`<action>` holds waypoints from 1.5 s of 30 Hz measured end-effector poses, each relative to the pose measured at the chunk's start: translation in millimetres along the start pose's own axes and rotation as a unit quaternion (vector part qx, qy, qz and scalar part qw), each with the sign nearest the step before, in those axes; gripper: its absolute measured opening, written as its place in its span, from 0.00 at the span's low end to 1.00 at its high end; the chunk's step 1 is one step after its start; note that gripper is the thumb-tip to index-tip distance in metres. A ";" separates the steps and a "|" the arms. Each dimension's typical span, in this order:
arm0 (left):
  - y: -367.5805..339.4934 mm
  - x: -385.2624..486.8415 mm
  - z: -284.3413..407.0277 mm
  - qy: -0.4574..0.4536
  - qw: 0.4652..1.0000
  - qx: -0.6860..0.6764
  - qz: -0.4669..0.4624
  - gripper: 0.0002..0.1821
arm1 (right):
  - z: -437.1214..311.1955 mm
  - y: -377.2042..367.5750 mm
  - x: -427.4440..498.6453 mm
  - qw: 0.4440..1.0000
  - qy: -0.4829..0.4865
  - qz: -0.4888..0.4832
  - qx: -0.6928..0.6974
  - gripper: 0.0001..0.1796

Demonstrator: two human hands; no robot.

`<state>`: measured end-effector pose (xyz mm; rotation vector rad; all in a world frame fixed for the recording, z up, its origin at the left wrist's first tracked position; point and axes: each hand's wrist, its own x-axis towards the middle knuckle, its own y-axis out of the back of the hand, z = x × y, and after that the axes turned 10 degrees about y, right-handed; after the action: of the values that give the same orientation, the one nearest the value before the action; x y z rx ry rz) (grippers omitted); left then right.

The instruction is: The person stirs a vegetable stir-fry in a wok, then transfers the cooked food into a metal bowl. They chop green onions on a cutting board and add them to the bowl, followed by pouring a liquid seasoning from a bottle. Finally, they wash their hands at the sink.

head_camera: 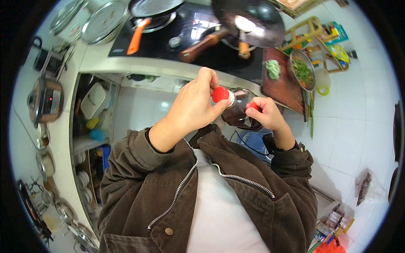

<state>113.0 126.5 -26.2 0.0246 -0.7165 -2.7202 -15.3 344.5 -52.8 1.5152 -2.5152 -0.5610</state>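
Observation:
A large clear bottle of dark liquid [238, 109] is held tilted in front of my chest, its neck towards the left. The thumb and fingers of my left hand [191, 102] are closed around its red screw cap [221, 94], which sits at the neck above a white ring. My right hand [268, 113] grips the bottle's red carrying handle [254, 107]. The lower end of the bottle is partly hidden by my right hand.
Ahead is a black cooktop [158, 47] with a wok [253, 22] and an orange-handled frying pan [137, 34]. To the right, a cutting board [281, 91] bears a green cloth [273, 69], beside a metal bowl of chopped greens [302, 70]. An electric cooker [47, 100] stands left.

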 end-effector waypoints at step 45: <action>167.4 -115.2 -208.7 0.089 0.990 -0.057 0.093 0.15 | 9.5 -256.2 177.1 0.984 0.016 -0.174 0.024 0.13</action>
<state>294.1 -73.9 -135.3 0.1629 -0.4852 -2.5373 107.1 84.1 -172.6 1.9823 -2.2654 -0.5159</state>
